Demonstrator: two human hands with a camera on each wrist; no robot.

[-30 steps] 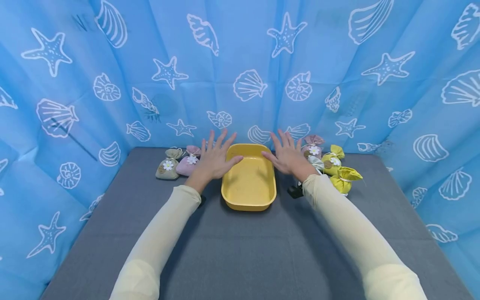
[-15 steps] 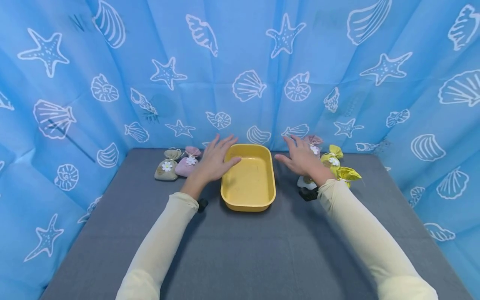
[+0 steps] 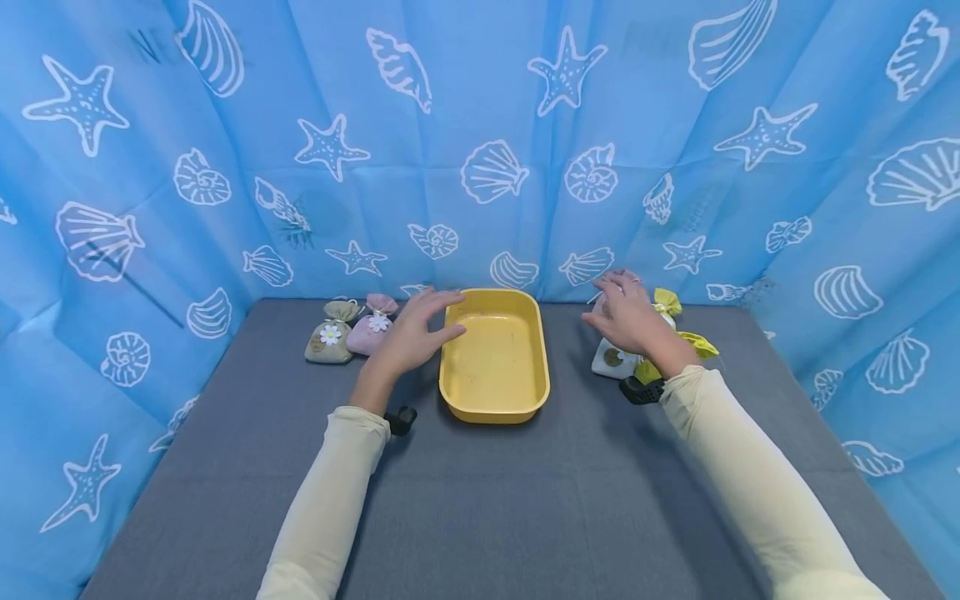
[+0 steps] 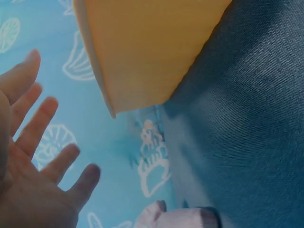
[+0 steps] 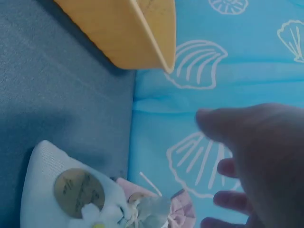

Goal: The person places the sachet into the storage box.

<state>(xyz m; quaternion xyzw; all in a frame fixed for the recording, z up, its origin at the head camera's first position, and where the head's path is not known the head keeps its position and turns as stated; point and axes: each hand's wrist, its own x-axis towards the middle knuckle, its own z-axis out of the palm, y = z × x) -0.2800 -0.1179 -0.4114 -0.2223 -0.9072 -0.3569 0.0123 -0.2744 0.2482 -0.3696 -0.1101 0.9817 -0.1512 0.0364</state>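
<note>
A yellow rectangular basin (image 3: 495,414) stands at the middle of the table's far side. My left hand (image 3: 411,333) hovers at its left rim, fingers apart and holding nothing; the left wrist view shows the spread fingers (image 4: 34,126) beside the basin's wall (image 4: 137,57). To the right of the basin, my right hand (image 3: 636,321) hangs over a group of small drawstring sachets, fingers loosely bent with nothing in them. Under it lie a white sachet (image 5: 42,185) with a round label and a pink sachet (image 5: 183,209). Yellow sachets (image 3: 699,343) are partly hidden by the hand and wrist.
Left of the basin lie a grey-green sachet (image 3: 328,343) and a pink sachet (image 3: 366,335), each with a white flower. A blue shell-print curtain (image 3: 495,108) hangs behind and beside the grey-covered table (image 3: 495,508). Both wrists wear black straps.
My right hand has moved right, away from the basin to above the right-hand sachets. My left hand has drawn slightly back and left, its fingers turning toward the basin rim.
</note>
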